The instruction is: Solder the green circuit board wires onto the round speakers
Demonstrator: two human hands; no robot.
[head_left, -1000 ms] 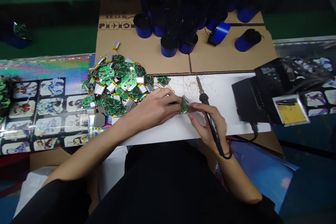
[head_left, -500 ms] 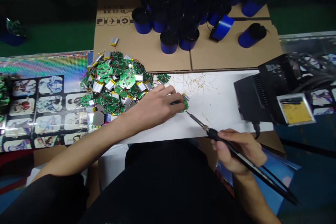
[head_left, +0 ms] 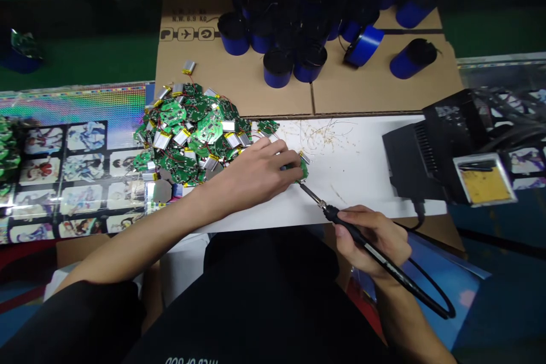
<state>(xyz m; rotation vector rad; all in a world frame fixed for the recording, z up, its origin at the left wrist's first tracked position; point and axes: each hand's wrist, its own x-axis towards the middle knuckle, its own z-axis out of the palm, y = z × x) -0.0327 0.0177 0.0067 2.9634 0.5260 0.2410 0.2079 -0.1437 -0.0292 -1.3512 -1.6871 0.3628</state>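
Observation:
My left hand [head_left: 271, 168] rests on a green circuit board [head_left: 303, 169] on the white sheet, its curled fingers covering most of the board. A small silver battery shows at the board's upper edge. My right hand [head_left: 373, 239] is closed around the black handle of a soldering iron [head_left: 352, 230]. The iron's tip is at the board's lower edge; whether it touches cannot be told. Just left of my left hand lies a heap of green boards [head_left: 209, 128] with silver, yellow-taped batteries and red wires.
Blue-and-black cylinders [head_left: 278, 68] stand on cardboard [head_left: 354, 88] at the back. A black soldering station [head_left: 412, 159] and a tray with yellow sponge [head_left: 484, 182] are at right. Wire scraps [head_left: 324, 133] lie on the white sheet [head_left: 362, 182]. Picture cards [head_left: 85, 168] cover the left side.
My right hand has moved left and slightly up with the soldering iron, bringing its tip against or near the board's edge. My left hand has stayed about where it was over the board.

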